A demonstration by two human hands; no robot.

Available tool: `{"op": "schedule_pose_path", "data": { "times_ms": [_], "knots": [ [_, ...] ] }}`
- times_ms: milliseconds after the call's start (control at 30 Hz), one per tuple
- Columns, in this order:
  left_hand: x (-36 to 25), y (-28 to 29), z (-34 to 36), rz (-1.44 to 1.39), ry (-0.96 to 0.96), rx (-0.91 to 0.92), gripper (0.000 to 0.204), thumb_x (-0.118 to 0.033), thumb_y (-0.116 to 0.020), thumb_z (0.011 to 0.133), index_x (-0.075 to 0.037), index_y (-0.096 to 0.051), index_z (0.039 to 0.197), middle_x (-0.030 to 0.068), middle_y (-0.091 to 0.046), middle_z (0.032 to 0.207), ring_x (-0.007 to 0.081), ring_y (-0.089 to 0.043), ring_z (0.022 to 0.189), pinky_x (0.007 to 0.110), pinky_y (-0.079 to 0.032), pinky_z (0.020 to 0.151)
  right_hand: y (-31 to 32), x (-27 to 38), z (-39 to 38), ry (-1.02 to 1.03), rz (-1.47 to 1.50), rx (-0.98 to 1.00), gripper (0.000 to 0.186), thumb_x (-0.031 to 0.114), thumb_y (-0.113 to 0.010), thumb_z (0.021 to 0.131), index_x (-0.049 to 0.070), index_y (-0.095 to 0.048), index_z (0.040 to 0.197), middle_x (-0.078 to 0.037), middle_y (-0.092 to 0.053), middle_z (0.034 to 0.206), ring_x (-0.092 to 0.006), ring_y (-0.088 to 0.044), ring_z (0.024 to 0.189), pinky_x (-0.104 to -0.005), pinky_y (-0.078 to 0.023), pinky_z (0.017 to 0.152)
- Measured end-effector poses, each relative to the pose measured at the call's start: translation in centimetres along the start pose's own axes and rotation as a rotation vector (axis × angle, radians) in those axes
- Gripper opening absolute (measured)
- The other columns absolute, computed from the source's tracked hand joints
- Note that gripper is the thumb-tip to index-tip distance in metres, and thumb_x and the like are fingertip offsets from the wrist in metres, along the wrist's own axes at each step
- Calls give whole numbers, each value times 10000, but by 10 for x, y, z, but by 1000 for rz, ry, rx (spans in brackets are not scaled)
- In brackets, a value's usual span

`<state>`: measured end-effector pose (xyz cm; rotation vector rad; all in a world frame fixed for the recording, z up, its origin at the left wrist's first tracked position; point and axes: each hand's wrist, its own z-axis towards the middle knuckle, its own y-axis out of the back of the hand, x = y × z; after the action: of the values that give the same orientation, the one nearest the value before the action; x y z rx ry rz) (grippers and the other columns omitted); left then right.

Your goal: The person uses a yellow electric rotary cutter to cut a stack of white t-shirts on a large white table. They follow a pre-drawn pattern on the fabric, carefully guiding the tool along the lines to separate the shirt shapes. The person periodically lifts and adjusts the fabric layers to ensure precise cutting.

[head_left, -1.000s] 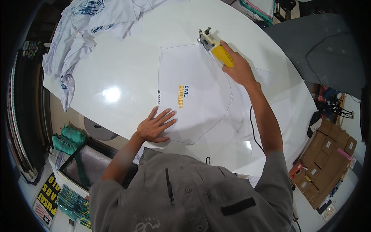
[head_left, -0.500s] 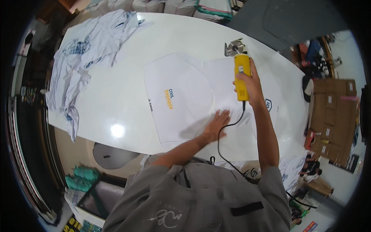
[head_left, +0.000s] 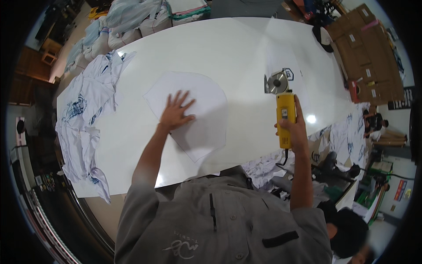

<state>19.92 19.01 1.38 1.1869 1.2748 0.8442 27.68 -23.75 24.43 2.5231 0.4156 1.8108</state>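
My left hand (head_left: 176,113) lies with its fingers spread on a cut white fabric piece (head_left: 206,94), which has one rounded side and a pointed lower end. The hand covers part of the piece; most of the print along its left side does not show. My right hand (head_left: 293,134) grips a yellow handheld electric rotary cutter (head_left: 285,103) by its body. Its round metal blade points away from me, and the cord hangs from the near end. Beyond the blade, a white cloth with a dark badge print (head_left: 288,74) lies on the table.
The white table (head_left: 246,53) has curved-looking edges. Crumpled white and blue garments (head_left: 83,110) are heaped along its left side. Stuffed sacks (head_left: 127,37) stand behind it, cardboard boxes (head_left: 367,53) at the far right. A person in a dark cap (head_left: 347,229) is close by at lower right.
My left hand has shifted left onto the rounded fabric piece. The white cloth beside that piece is gone from there. The cutter sits lower in view, and the whole view has turned.
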Motion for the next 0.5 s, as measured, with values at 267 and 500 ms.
{"op": "schedule_pose_path", "data": {
  "times_ms": [267,500],
  "knots": [
    [-51,-35,-76,-140,851,-201,851,-657,-442,1071,-153,-236,1726,213,-37,1801,486,53,1642,779,25,1226,-46,-135,-110,24,-193,-102,990,8,-698,799,120,-312,1704,-206,-619,1471,-285,-685,1176,-365,-554,1014],
    [-97,-46,-98,-84,340,-204,789,-609,-557,1039,-209,-357,1689,141,-144,1802,437,-69,1653,765,-22,1244,-83,-193,-174,172,-594,9,912,128,-767,834,234,-408,1666,-225,-672,1185,-436,-684,1062,-475,-559,942]
  ]
}}
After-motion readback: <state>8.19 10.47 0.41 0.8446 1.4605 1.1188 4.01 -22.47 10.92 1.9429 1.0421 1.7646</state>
